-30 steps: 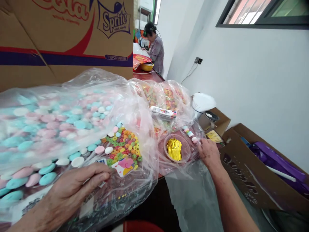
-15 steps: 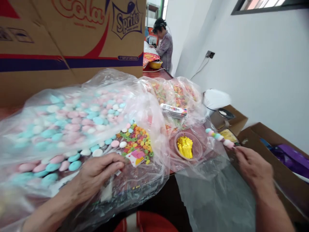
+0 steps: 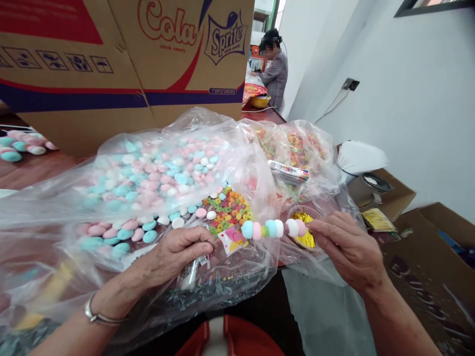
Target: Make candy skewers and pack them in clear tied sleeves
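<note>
In my right hand (image 3: 351,247), closed at its near end, is a candy skewer (image 3: 274,229) with blue, pink and white marshmallows and small coloured rings between some of them. It lies almost level, its tip pointing left. My left hand (image 3: 185,252) pinches a small plastic bag (image 3: 233,240) with a pink and yellow print. The skewer's tip is close to the bag's printed end; I cannot tell whether they touch. Behind the bag lie loose ring candies (image 3: 237,207) and marshmallows (image 3: 148,230) on clear plastic. Gold twist ties (image 3: 305,237) in a clear tub are partly hidden behind the skewer and my right hand.
A large cardboard box (image 3: 185,99) stands at the back left. Big clear bags of marshmallows (image 3: 159,168) and ring candies (image 3: 297,148) lie ahead. More marshmallows (image 3: 24,143) are at far left. Open cartons (image 3: 415,257) stand at right. A person (image 3: 274,74) works farther back.
My right hand has brought the skewer leftward, from the right side to near the small bag, and turned it level. My left hand still holds the bag. The view has shifted left.
</note>
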Demonstrator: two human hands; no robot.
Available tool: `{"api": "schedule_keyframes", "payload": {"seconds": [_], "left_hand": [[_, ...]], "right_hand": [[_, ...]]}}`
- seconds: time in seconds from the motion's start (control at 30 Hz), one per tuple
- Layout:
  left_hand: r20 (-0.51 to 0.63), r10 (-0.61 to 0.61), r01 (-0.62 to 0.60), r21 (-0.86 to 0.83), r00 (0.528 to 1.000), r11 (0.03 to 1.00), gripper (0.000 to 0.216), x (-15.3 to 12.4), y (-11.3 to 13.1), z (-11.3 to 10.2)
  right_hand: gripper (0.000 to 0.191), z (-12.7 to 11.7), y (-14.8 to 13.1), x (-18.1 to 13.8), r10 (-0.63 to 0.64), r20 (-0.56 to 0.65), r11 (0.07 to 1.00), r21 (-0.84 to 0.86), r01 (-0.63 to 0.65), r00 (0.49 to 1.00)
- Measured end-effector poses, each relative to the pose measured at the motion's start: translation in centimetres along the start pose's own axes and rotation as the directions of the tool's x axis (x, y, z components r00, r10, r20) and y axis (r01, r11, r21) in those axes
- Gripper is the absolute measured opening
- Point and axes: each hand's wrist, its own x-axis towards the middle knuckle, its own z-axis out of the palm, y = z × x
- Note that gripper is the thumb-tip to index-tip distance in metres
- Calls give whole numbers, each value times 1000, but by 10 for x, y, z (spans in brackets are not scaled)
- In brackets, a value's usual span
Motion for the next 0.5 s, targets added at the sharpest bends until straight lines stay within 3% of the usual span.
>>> {"api": "schedule_keyframes", "payload": {"seconds": [0.13,0.3,0.5], "left_hand": [[15,-35,34,31,999,999,24,0,-2,-5],[153,-52,30,143,987,989,30,6,-1,-7],[227,-67,40,122,972,992,28,10,2,-7]], "right_hand": [[19,0,1,6,-124,46,990,-62,126,991],[18,-2,-1,15,-220,145,968,-88,234,965],[16,9,2,21,-192,106,981,36,189,976]]}}
